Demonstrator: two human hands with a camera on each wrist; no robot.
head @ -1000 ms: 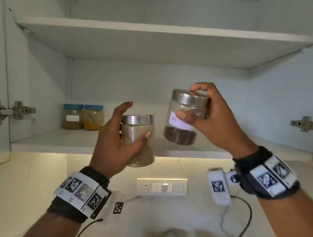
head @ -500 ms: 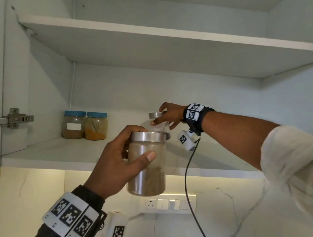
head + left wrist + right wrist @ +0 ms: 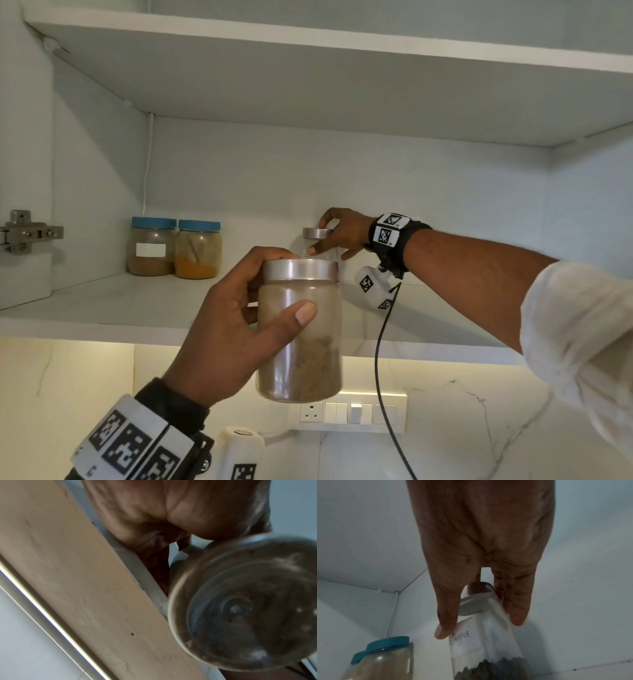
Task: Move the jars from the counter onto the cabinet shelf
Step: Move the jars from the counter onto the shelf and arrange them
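Setting pepper jar (image 3: 489, 642) on shelf (image 3: 137, 308), right hand (image 3: 342, 233) clamped; left hand (image 3: 233, 335) clamped on brown jar (image 3: 301, 335). Next: release, shelve brown jar alongside.

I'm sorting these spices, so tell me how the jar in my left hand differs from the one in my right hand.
The left hand grips a jar of tan powder in front of the shelf, unlabelled from here. The right hand holds the pepper jar deep inside the cabinet; it has dark contents and a handwritten white label. Both are clear with silver metal lids.
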